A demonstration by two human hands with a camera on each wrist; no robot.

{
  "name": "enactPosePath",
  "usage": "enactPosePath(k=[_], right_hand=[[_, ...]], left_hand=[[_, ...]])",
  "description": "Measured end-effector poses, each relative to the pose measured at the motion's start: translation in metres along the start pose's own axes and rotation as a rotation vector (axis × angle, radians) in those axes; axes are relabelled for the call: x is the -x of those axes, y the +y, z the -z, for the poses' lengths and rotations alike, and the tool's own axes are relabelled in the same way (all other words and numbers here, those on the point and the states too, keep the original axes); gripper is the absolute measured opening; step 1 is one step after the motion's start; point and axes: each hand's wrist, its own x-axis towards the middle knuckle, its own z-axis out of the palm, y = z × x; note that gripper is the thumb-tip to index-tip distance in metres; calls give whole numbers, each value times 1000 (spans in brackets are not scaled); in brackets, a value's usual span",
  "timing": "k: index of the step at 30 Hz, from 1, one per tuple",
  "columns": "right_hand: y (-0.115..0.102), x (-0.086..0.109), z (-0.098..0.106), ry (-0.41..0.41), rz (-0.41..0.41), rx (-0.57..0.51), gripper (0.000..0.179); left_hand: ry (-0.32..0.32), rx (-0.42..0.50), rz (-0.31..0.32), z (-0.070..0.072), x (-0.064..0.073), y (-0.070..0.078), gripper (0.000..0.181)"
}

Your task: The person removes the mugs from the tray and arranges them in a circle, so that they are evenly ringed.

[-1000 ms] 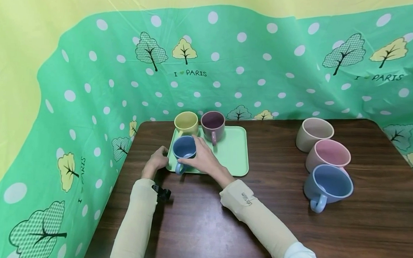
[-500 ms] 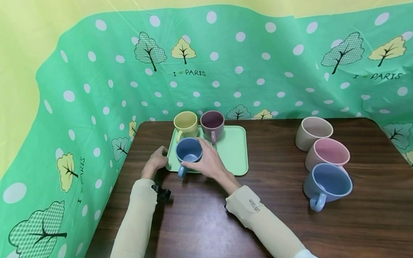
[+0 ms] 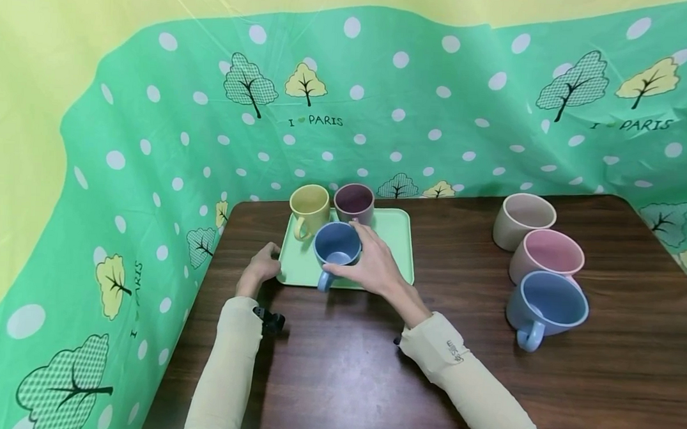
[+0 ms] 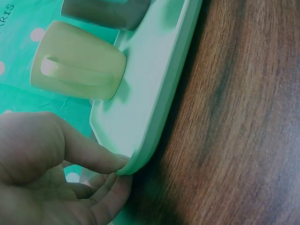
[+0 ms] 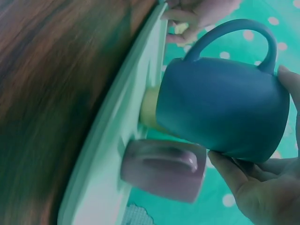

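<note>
With fingers and thumb on opposite sides near the rim, my right hand [image 3: 378, 264] holds a blue mug [image 3: 336, 241] over the middle of the light green tray [image 3: 396, 252]. In the right wrist view, this blue mug [image 5: 225, 105] looks raised off the tray, its handle pointing toward the tray's near side. My left hand [image 3: 260, 265] pinches the tray's near left corner; the left wrist view shows the thumb [image 4: 101, 158] on top and fingers underneath. A yellow mug [image 3: 309, 203] and a purple mug [image 3: 353, 201] stand upright along the tray's back.
On the right of the dark wooden table [image 3: 337, 368] stand a beige mug [image 3: 510, 231], a pink mug [image 3: 525, 267] and another blue mug [image 3: 546, 316], close together. A green and yellow patterned cloth [image 3: 384, 82] hangs behind and to the left.
My right hand has carried the blue mug rightward from the tray's left front, uncovering the yellow mug's handle. The left hand has stayed at the tray corner.
</note>
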Motion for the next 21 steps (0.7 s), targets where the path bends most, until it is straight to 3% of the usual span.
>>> enactPosePath(k=[21], right_hand=[[11, 37, 64, 49, -79, 89, 97]], left_hand=[[-5, 15, -9, 0, 3, 0, 48]])
